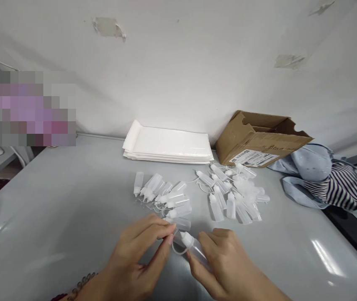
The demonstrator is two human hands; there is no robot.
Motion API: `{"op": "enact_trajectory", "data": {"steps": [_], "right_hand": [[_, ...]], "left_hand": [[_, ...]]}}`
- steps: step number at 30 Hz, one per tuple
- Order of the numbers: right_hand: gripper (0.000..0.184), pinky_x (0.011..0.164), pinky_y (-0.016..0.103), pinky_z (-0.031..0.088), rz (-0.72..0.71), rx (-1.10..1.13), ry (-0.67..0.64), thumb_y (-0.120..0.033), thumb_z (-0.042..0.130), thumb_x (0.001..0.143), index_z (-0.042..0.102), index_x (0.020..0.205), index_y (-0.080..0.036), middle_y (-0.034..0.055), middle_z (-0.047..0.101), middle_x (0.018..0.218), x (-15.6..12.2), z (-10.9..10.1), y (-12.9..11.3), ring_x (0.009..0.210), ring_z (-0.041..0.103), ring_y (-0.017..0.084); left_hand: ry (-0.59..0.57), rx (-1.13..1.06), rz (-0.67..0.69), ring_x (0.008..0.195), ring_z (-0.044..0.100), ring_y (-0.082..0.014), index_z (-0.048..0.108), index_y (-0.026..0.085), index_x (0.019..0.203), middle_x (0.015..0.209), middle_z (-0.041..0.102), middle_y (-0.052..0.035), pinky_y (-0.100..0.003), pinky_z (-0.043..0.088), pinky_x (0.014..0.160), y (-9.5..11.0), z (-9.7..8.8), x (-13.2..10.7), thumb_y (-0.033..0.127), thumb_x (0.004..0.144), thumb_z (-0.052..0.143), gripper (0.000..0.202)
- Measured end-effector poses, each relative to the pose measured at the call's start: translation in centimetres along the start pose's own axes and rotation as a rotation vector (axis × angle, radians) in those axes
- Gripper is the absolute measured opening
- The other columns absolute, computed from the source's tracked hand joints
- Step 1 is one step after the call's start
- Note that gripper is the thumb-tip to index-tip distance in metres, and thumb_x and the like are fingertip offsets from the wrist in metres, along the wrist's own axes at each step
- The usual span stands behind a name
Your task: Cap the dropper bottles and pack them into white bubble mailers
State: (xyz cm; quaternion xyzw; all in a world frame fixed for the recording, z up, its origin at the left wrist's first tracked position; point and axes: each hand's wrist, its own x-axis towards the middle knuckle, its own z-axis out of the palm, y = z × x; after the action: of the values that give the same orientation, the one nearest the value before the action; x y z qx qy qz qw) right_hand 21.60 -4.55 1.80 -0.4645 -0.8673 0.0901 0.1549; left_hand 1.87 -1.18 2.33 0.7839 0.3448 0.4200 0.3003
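My right hand (228,263) is closed around a small translucent dropper bottle (193,246), its white tip pointing up and left. My left hand (140,255) pinches something small at that tip, with a thin plastic loop hanging below it; what it pinches is too small to name. Just beyond my hands lies a row of similar small bottles (165,196) on the grey table (71,209). A looser pile of the same bottles (235,192) lies further right.
A stack of white padded envelopes (168,146) rests against the wall. An open cardboard box (260,138) lies on its side at the right. Blue and striped cloth (329,179) drapes over the table's right edge. A bracelet circles my left wrist.
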Motion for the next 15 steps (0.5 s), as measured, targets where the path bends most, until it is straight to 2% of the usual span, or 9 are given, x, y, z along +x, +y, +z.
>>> {"op": "enact_trajectory", "data": {"steps": [5,8,15], "right_hand": [[0.030,0.046,0.029,0.025,-0.004,0.010,0.000,-0.026,0.040,0.091,0.050,0.063,-0.019,-0.0019,0.052,0.050,0.0,0.0,0.1,0.042,0.043,0.012],[0.032,0.046,0.029,0.025,-0.010,0.008,0.012,-0.026,0.038,0.091,0.050,0.062,-0.020,-0.0017,0.052,0.050,0.1,-0.2,0.2,0.042,0.043,0.012],[0.042,0.045,0.028,0.029,-0.069,-0.017,0.051,-0.032,0.030,0.096,0.048,0.060,-0.020,-0.0025,0.049,0.046,0.5,-0.5,0.2,0.039,0.042,0.012]], "left_hand": [[-0.008,-0.010,-0.019,0.069,0.061,-0.0102,0.063,0.018,0.095,0.078,0.066,-0.0001,-0.019,0.050,0.063,0.0,-0.2,0.0,0.003,0.084,0.054,0.020],[-0.055,-0.020,-0.071,0.069,0.062,-0.0094,0.060,0.020,0.092,0.078,0.066,0.0021,-0.018,0.050,0.065,0.3,-0.7,0.2,0.005,0.085,0.054,0.018],[-0.130,-0.010,-0.170,0.062,0.060,-0.0075,0.060,0.022,0.084,0.069,0.063,0.0062,-0.014,0.047,0.061,0.4,-1.4,0.5,0.012,0.086,0.055,0.011]]}}
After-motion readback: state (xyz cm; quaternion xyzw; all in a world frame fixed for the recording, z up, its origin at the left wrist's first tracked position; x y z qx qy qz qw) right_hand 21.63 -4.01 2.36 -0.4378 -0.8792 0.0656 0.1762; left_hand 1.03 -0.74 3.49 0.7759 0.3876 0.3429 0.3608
